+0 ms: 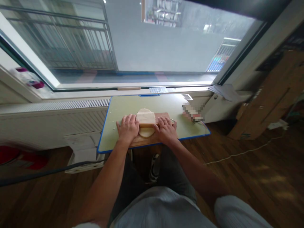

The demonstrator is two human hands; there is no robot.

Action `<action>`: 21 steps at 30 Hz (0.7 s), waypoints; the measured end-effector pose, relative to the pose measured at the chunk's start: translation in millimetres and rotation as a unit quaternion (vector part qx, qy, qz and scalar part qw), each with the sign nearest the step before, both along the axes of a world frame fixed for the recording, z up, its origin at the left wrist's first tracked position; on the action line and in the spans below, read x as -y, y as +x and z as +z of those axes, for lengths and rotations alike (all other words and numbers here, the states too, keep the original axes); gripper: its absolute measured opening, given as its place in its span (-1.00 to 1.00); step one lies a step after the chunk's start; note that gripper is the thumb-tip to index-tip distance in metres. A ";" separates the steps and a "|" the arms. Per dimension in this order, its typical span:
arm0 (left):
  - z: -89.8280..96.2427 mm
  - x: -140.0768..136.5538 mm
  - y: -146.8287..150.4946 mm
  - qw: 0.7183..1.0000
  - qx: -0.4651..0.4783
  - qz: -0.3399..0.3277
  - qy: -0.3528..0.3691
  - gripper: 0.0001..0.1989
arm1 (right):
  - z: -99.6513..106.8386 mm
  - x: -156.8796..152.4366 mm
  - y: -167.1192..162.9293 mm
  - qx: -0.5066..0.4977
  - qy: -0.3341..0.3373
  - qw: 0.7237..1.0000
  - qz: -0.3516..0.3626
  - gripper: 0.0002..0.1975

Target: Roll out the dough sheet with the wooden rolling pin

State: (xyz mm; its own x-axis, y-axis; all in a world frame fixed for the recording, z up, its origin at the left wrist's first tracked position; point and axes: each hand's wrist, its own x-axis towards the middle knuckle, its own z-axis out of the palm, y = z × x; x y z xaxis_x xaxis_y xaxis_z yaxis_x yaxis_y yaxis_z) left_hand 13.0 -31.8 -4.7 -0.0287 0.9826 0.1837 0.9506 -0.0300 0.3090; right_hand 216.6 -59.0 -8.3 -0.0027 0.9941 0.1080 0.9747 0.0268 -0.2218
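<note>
A flat sheet of pale dough (145, 116) lies on a wooden board (140, 142), with part showing beyond a wooden rolling pin (147, 125) and a rounded part on the near side. The pin lies crosswise over the dough. On its left end rests my left hand (129, 126), fingers pointing forward over the pin. My right hand (167, 128) covers the other end, its fingers bent over the wood. Both palms hide the pin's ends. Just past my right fingers, a metal ring handle (172, 120) shows at the board's edge.
The board sits on a small pale-green table (123, 106) with a blue rim. A partly blurred-out object (193, 113) lies at its right. Behind stand a radiator (71, 118) and a window. Cardboard boxes (268, 98) lean at right; a cable (237, 154) crosses the floor.
</note>
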 end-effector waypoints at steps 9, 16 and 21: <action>6.9 -41.7 3.4 0.999 -0.018 0.014 -0.037 -0.45 | 0.0 -45.5 7.3 0.020 0.037 0.998 0.036 -0.42; 6.9 -77.1 -0.5 0.997 -0.029 0.002 -0.078 -0.40 | 3.3 -91.0 5.7 0.017 0.003 1.000 0.020 -0.39; 7.9 -100.2 -4.1 0.995 -0.026 -0.017 -0.100 -0.40 | 5.5 -114.3 6.7 0.006 -0.020 0.999 0.027 -0.37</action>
